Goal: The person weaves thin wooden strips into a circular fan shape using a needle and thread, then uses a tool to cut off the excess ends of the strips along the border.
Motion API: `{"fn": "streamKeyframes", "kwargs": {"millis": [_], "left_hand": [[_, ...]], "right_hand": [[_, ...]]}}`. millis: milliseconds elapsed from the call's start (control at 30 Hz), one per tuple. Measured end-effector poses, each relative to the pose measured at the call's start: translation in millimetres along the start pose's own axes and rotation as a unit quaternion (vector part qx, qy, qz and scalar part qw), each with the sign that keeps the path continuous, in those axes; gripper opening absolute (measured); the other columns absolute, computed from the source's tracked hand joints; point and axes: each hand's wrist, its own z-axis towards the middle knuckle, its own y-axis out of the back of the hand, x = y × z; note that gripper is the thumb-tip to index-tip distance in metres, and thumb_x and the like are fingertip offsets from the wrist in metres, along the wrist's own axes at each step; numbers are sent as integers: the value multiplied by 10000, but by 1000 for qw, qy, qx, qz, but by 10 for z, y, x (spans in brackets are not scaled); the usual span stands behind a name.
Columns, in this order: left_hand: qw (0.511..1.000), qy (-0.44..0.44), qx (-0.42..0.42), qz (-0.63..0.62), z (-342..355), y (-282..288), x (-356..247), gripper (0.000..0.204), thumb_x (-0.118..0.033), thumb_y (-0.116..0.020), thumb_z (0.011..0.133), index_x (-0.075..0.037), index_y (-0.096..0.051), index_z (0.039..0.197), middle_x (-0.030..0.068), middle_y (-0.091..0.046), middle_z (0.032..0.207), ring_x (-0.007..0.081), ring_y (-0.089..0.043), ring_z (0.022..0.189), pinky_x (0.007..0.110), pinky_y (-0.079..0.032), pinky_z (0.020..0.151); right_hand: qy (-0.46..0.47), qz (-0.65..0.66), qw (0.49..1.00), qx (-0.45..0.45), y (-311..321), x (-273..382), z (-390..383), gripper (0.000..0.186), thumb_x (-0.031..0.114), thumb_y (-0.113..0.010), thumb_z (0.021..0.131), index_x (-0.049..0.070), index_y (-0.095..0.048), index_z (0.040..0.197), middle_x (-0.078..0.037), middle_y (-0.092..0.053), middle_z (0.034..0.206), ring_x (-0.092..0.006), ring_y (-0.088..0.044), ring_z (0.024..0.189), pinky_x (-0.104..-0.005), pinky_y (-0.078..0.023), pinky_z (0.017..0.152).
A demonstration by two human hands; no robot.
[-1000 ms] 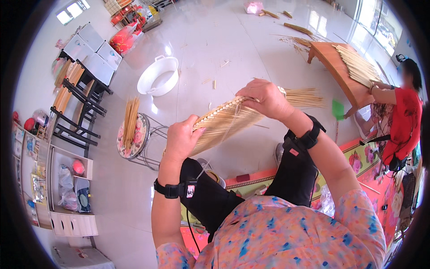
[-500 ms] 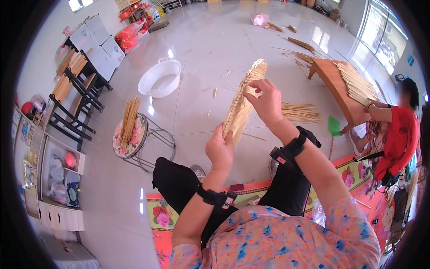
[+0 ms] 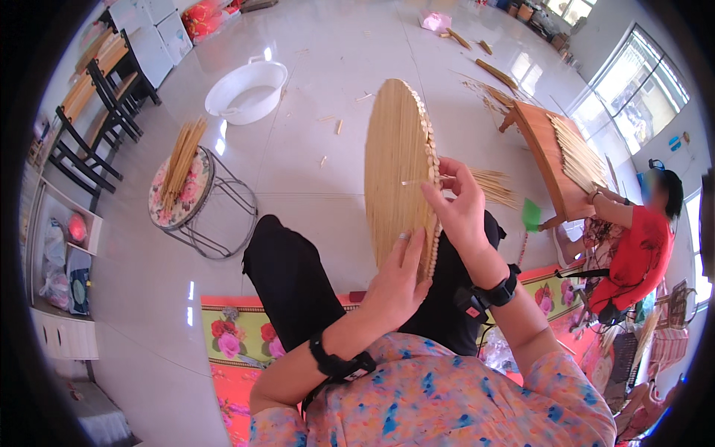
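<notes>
I hold a flat oval mat of bamboo strips (image 3: 395,164) upright in front of me, edge turned toward my right. My left hand (image 3: 395,279) presses against its lower face with fingers spread, a ring on one finger. My right hand (image 3: 458,212) grips the mat's right edge near its middle and pinches a thin strip there. Both wrists wear black bands. My legs in black trousers (image 3: 298,279) stretch out below the mat.
A round stool (image 3: 197,197) with a floral cushion carries a bundle of bamboo sticks at left. A white basin (image 3: 246,89) lies beyond it. A person in red (image 3: 633,253) sits at right by a low wooden table (image 3: 547,153) loaded with strips. Black chairs stand far left.
The woven piece swung from lying slanted across my front to standing upright. My left hand shifted from its left end to its lower face; my right hand stayed on the edge.
</notes>
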Motion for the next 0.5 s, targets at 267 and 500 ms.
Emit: {"fn": "streamKeyframes", "kwargs": {"millis": [267,500], "left_hand": [[923,-34,-360,134,-440,1626,569,335,-1,-564,925,-14,-564,1259,119,-550,1345,224,-567,1166,339,-471,937],[863,345,-189,316,-2182,1835,3082,317,-227,-656,866,-53,-634,1130,202,-615,1156,367,-578,1086,455,-497,886]], "right_hand": [[38,-95,994,-37,-125,54,-169,351,100,-752,776,3,-652,1099,-73,-678,975,-116,-638,792,-252,-545,635],[52,-98,992,-55,-85,-241,-73,384,133,-705,882,-45,-606,1207,-64,-671,1055,-98,-635,851,-231,-511,721]]}}
